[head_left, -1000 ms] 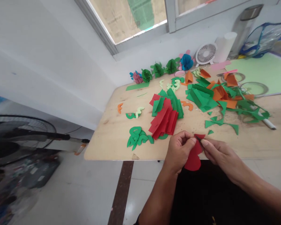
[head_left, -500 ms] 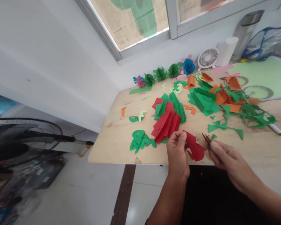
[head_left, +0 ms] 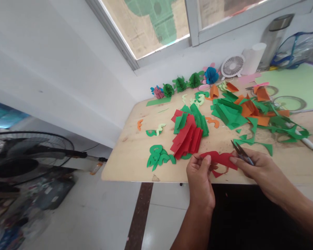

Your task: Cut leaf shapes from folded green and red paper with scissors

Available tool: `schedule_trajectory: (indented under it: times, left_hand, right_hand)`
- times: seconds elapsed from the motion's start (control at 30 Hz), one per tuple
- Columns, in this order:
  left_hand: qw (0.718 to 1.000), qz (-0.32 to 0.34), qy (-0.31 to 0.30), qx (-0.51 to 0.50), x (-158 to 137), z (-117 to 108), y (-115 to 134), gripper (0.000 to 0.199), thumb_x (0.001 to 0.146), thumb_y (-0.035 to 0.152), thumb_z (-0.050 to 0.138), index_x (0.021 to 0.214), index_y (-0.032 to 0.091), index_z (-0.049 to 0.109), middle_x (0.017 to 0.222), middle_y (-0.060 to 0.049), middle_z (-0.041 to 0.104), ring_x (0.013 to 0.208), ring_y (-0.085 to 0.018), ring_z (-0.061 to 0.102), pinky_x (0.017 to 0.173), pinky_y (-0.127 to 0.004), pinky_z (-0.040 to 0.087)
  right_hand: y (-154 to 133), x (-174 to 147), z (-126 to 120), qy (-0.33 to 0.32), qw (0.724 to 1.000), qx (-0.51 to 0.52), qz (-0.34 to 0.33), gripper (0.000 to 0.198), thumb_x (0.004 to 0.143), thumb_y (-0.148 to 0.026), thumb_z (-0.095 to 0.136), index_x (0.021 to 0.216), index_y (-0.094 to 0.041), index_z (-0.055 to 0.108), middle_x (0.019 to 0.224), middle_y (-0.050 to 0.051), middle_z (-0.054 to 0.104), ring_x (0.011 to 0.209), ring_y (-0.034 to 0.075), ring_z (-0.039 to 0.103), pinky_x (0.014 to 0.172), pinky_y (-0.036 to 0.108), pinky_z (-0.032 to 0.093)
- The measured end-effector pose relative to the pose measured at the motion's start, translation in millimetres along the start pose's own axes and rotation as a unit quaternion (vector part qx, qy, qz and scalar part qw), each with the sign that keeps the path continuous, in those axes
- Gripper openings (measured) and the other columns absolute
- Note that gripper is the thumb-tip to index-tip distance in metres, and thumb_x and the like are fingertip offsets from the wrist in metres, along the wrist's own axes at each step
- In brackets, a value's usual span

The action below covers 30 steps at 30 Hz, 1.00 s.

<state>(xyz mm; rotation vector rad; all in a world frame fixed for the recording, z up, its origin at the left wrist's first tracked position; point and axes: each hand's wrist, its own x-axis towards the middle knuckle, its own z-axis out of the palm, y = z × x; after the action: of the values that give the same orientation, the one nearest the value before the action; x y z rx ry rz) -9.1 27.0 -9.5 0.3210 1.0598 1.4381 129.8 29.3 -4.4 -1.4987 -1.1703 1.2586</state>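
Between my two hands a piece of red paper (head_left: 220, 158) with a wavy cut edge is stretched over the front edge of the table. My left hand (head_left: 201, 173) pinches its left end between thumb and fingers. My right hand (head_left: 253, 163) keeps hold of a pair of scissors (head_left: 242, 152), blades pointing up and left, while its thumb and finger grip the paper's right end. A thin red offcut (head_left: 218, 173) shows just below the paper. Beside my left hand lies a pile of folded red paper (head_left: 187, 139), with folded green paper (head_left: 198, 119) behind it.
Cut green shapes (head_left: 159, 157) lie on the left of the wooden table (head_left: 120, 156). Green and orange scraps (head_left: 250, 107) spread over the right side. Paper flowers (head_left: 180, 84), a small white fan (head_left: 233, 66) and a steel flask (head_left: 275, 41) line the wall. A floor fan (head_left: 33, 156) stands left.
The red paper has been turned and spread out flat, and my right hand has come in to take its right end. A thin red offcut now shows below it.
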Motion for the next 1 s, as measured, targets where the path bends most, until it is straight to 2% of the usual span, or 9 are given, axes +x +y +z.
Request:
schedule_trajectory:
  times: [0.17, 0.27, 0.37, 0.6, 0.77, 0.87, 1.0]
  left_hand:
    - [0.997, -0.055, -0.035, 0.048, -5, -2, -1, 0.020, 0.064, 0.024, 0.074, 0.076, 0.013, 0.063, 0.063, -0.001, 0.065, 0.055, -0.010, 0.059, 0.058, -0.023, 0.046]
    - [0.995, -0.062, -0.036, 0.065, -6, -2, -2, 0.020, 0.065, 0.025, 0.074, 0.076, 0.011, 0.065, 0.060, -0.004, 0.067, 0.055, -0.011, 0.060, 0.058, -0.023, 0.047]
    - [0.996, -0.046, -0.029, 0.074, -6, -4, -3, 0.021, 0.067, 0.027, 0.073, 0.078, 0.011, 0.067, 0.060, -0.004, 0.067, 0.055, -0.011, 0.060, 0.058, -0.023, 0.047]
    - [0.998, 0.006, -0.011, 0.062, -3, -4, 2, 0.015, 0.067, 0.023, 0.072, 0.074, 0.015, 0.061, 0.062, 0.001, 0.064, 0.052, -0.009, 0.058, 0.057, -0.023, 0.048]
    - [0.999, 0.012, -0.014, 0.048, -2, -4, 4, 0.016, 0.070, 0.021, 0.065, 0.060, 0.015, 0.056, 0.057, 0.002, 0.059, 0.050, -0.008, 0.053, 0.054, -0.022, 0.047]
    - [0.999, 0.011, -0.007, 0.045, -1, -6, 2, 0.017, 0.072, 0.024, 0.064, 0.060, 0.014, 0.057, 0.056, 0.002, 0.058, 0.049, -0.009, 0.054, 0.054, -0.023, 0.046]
    - [0.999, -0.012, -0.017, 0.037, -3, -10, 2, 0.027, 0.078, 0.037, 0.061, 0.070, 0.012, 0.063, 0.057, -0.004, 0.063, 0.049, -0.012, 0.058, 0.051, -0.024, 0.045]
  right_hand:
    - [-6, 10, 0, -0.008, 0.998, -0.052, -0.023, 0.024, 0.071, -0.042, 0.069, 0.065, -0.020, 0.063, 0.054, -0.003, 0.049, 0.047, 0.011, 0.037, 0.043, 0.025, 0.027]
    - [-7, 14, -1, -0.018, 0.997, -0.072, -0.023, 0.022, 0.073, -0.041, 0.065, 0.068, -0.020, 0.062, 0.053, -0.004, 0.046, 0.045, 0.010, 0.032, 0.041, 0.024, 0.022]
    - [-7, 14, -2, -0.030, 0.995, -0.097, -0.027, 0.023, 0.073, -0.041, 0.066, 0.069, -0.019, 0.063, 0.054, -0.004, 0.047, 0.044, 0.010, 0.034, 0.040, 0.024, 0.023]
    - [-12, 11, -4, -0.058, 0.991, -0.120, -0.034, 0.028, 0.072, -0.044, 0.065, 0.061, -0.019, 0.061, 0.059, 0.000, 0.053, 0.056, 0.015, 0.045, 0.051, 0.026, 0.035]
    - [-12, 12, -3, -0.064, 0.991, -0.116, -0.036, 0.027, 0.071, -0.044, 0.067, 0.060, -0.020, 0.063, 0.056, -0.001, 0.052, 0.053, 0.014, 0.043, 0.048, 0.026, 0.032]
    - [-11, 11, -5, -0.068, 0.992, -0.106, -0.030, 0.028, 0.070, -0.045, 0.068, 0.059, -0.020, 0.061, 0.054, -0.002, 0.050, 0.052, 0.013, 0.041, 0.047, 0.025, 0.030]
    - [-9, 12, -7, -0.069, 0.993, -0.097, -0.025, 0.029, 0.071, -0.046, 0.068, 0.060, -0.020, 0.060, 0.053, -0.003, 0.046, 0.048, 0.011, 0.035, 0.043, 0.024, 0.026]
